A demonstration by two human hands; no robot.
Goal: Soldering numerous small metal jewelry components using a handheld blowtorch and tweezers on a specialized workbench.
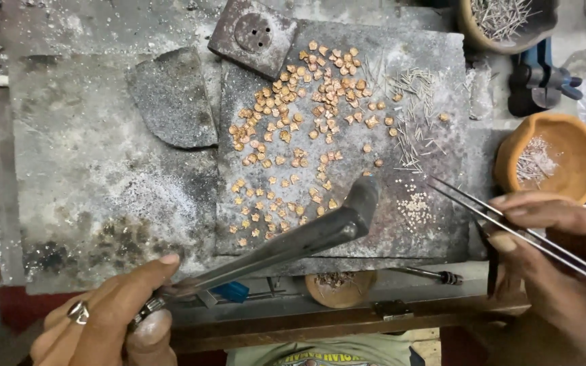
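Note:
My left hand (113, 315) at the bottom left grips a dark metal torch pipe (293, 240) whose bent nozzle (364, 193) hovers over a grey soldering slab (428, 224). My right hand (557, 271) at the lower right holds long steel tweezers (510, 227), tips closed near the slab's right side. Several small copper-coloured flower-shaped pieces (300, 115) lie scattered across the slab. Thin metal pins (415, 115) lie in a loose pile to their right, and a patch of tiny pale beads (416, 207) sits just under the tweezer tips.
A square dark block with holes (252, 34) rests at the slab's top edge. A broken slab piece (171, 98) lies to the left. Clay bowls of pins stand at the right (551, 152) and top right (503, 24). A small dish (339, 288) sits below.

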